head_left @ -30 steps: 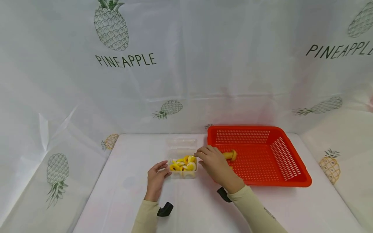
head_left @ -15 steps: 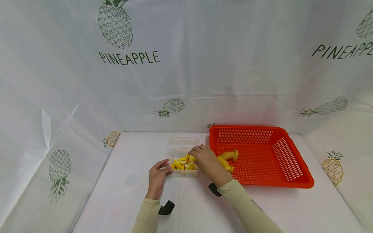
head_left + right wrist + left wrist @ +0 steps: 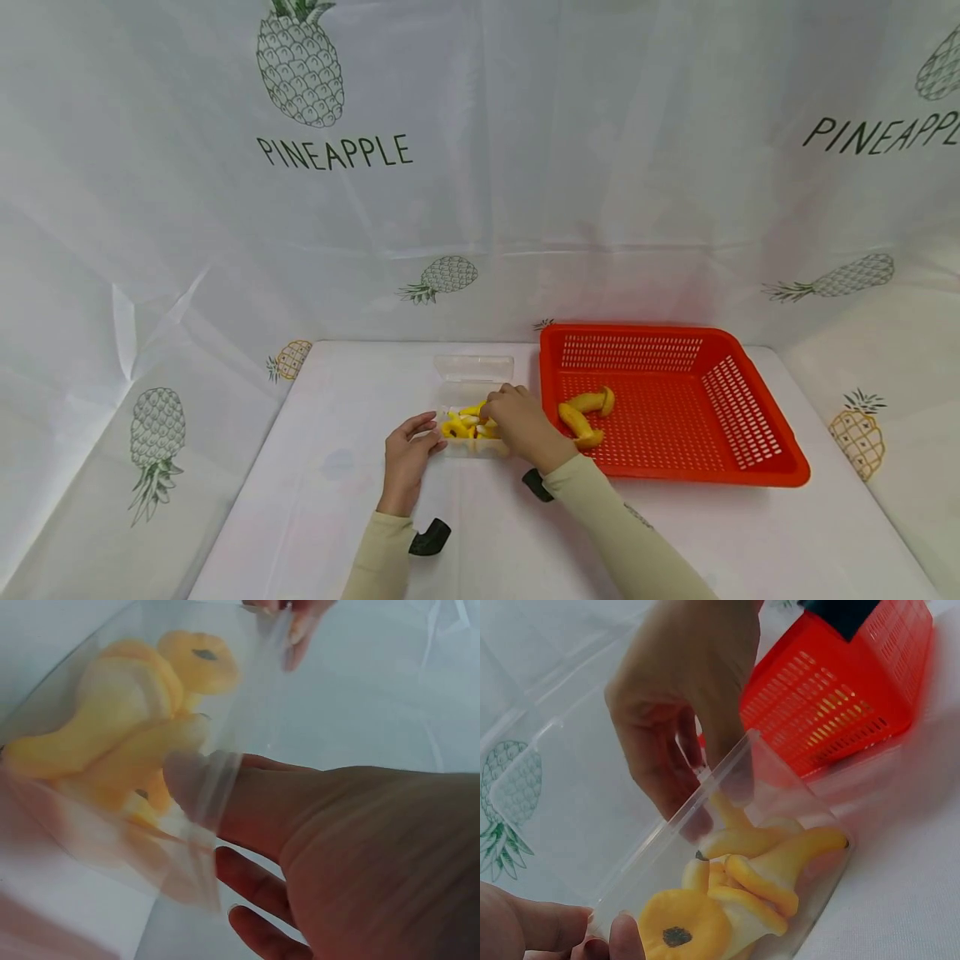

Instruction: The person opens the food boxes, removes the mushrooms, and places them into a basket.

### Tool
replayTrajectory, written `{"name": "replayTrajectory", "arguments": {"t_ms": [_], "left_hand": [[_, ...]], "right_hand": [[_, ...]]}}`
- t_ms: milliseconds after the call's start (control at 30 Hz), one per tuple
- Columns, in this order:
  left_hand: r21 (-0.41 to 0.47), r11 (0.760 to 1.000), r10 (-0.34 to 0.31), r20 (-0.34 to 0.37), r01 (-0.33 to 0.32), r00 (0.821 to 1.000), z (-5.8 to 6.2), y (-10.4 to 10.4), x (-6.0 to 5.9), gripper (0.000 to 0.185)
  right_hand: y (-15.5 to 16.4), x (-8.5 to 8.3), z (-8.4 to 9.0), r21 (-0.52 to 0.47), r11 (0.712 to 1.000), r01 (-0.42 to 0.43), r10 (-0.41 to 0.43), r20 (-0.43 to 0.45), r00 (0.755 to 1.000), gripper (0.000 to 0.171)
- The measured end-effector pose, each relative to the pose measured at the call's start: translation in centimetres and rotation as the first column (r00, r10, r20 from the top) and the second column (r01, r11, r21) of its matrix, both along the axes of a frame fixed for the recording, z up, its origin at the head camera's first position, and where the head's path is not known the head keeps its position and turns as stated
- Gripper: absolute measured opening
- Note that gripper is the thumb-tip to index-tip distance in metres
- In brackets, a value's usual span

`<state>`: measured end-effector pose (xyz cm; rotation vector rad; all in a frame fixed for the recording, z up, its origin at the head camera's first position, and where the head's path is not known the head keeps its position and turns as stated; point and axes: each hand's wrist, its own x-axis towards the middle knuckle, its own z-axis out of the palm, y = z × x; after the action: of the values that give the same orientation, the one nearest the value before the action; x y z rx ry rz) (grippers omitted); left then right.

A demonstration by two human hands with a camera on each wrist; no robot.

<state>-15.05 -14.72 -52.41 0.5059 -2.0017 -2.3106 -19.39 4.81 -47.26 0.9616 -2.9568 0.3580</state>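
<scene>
The right hand [image 3: 517, 425] reaches into the clear box [image 3: 474, 417] at table centre, fingers [image 3: 679, 761] curled down among the yellow pieces [image 3: 735, 892]; whether they pinch one I cannot tell. The left hand [image 3: 408, 454] pinches the box's 9 o'clock wall. Keep that brace firm. Two pieces [image 3: 583, 414] lie in the red basket [image 3: 750, 433] at 3 o'clock.

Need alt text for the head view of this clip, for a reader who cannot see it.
At a white table, a person's right hand reaches into a clear plastic box of yellow fruit pieces while the left hand holds the box's near left corner. A red basket to the right holds two more yellow pieces; a pineapple-print sheet hangs behind.
</scene>
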Motion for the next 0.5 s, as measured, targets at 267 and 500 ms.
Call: {"name": "replayTrajectory", "arguments": {"t_ms": [267,500], "left_hand": [[-0.006,1.0,0.005,0.01,-0.005,1.0,-0.11,0.07,0.02,0.035],[0.003,1.0,0.007,0.002,-0.007,1.0,-0.01,0.06,0.01,0.036]], "right_hand": [[-0.3,-0.37,-0.65,0.025,1.0,0.016,-0.016,0.001,1.0,0.014],[-0.47,-0.79,-0.75,0.022,1.0,0.013,-0.013,0.003,1.0,0.018]]}}
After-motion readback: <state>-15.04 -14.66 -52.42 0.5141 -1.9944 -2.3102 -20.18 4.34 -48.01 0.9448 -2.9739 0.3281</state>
